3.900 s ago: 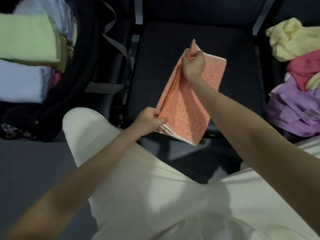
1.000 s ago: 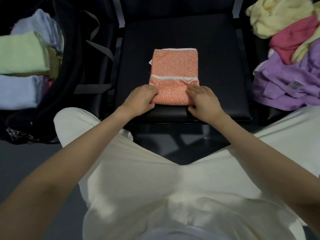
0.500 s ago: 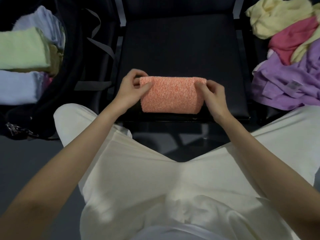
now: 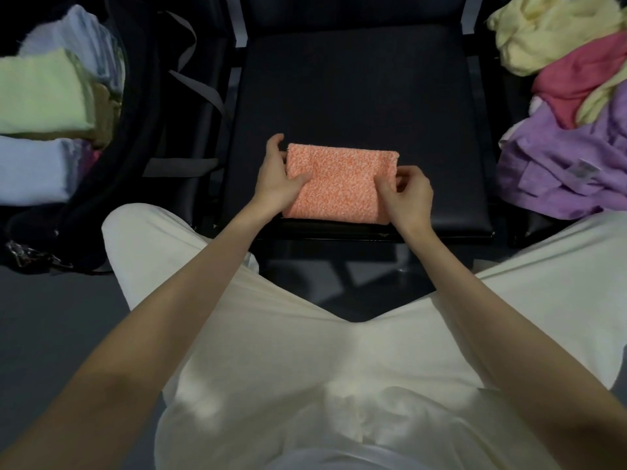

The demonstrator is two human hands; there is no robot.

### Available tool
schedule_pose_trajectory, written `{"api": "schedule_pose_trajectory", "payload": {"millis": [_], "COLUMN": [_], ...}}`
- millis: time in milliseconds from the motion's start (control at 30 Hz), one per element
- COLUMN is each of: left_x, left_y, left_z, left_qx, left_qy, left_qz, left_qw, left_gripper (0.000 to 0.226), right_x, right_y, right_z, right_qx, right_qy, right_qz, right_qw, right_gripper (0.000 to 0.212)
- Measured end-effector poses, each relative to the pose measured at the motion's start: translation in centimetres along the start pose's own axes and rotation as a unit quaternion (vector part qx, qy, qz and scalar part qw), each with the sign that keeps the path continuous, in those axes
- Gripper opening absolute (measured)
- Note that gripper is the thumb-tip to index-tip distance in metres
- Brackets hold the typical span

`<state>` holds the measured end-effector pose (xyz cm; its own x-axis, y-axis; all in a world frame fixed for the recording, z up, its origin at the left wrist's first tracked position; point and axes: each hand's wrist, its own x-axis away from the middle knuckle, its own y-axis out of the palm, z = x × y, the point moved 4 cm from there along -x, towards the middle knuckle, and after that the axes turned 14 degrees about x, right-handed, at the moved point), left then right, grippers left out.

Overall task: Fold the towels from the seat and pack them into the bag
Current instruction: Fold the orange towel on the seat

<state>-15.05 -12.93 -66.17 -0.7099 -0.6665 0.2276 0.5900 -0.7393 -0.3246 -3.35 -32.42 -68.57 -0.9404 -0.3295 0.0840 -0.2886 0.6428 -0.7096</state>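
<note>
Our left hand and right hand grip the folded orange towel. Bag part-packed; unfolded pile remains.

Nubby, matt terry cloth on the folded orange towel — same soft pile on the heaped towels. Smooth, faintly sheened black upholstery across the seat; dull woven fabric for the bag.

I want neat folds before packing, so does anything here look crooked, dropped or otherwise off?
Nothing stands out. The folded orange terry towel lies square on the black padded seat, gripped by the left hand and right hand. The loose towel pile simply awaits folding.
</note>
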Motion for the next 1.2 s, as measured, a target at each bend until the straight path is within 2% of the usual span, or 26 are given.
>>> {"api": "schedule_pose_trajectory", "payload": {"millis": [100, 200, 333, 500, 667, 767, 833, 1033, 1200], "left_x": [-0.6, -0.8, -0.9, -1.0, -1.8, -2.6, -3.0, -2.5, 0.0], "left_y": [0.2, 0.2, 0.1, 0.1, -1.6, -5.3, -9.1, -23.0, -33.9], "left_z": [-0.9, -1.7, -2.1, -1.6, -1.2, 0.2, 1.2, 1.7, -0.3], "left_qx": [-0.044, -0.113, -0.208, -0.269, -0.159, -0.033, -0.008, -0.038, -0.088], "left_qy": [-0.028, -0.051, -0.135, -0.167, -0.17, -0.142, -0.115, -0.045, -0.019], "left_qz": [0.042, 0.08, 0.059, 0.027, 0.06, 0.113, 0.156, 0.291, 0.378], "left_qw": [0.998, 0.989, 0.967, 0.948, 0.971, 0.983, 0.981, 0.955, 0.921], "left_gripper": [0.085, 0.078, 0.066, 0.058, 0.055, 0.049, 0.043, 0.038, 0.018], "right_x": [-0.1, 0.0, -0.1, -0.1, -0.1, -0.2, -0.1, 1.8, 5.3], "right_y": [0.3, 0.5, 0.9, 1.3, 2.1, 3.5, 4.8, 11.3, 18.3], "right_z": [0.7, 1.0, 0.2, -1.4, -4.6, -8.8, -12.4, -22.9, -30.9], "right_qx": [0.035, 0.127, 0.204, 0.134, 0.052, 0.023, -0.002, -0.139, -0.176], "right_qy": [0.006, -0.015, -0.027, -0.011, -0.024, -0.067, -0.094, -0.122, -0.142], "right_qz": [0.005, 0.006, -0.019, -0.059, -0.061, -0.057, -0.064, -0.142, -0.233], "right_qw": [0.999, 0.992, 0.978, 0.989, 0.997, 0.996, 0.994, 0.972, 0.946], "right_gripper": [0.053, 0.062, 0.057, 0.045, 0.031, 0.029, 0.03, 0.035, 0.036]}}
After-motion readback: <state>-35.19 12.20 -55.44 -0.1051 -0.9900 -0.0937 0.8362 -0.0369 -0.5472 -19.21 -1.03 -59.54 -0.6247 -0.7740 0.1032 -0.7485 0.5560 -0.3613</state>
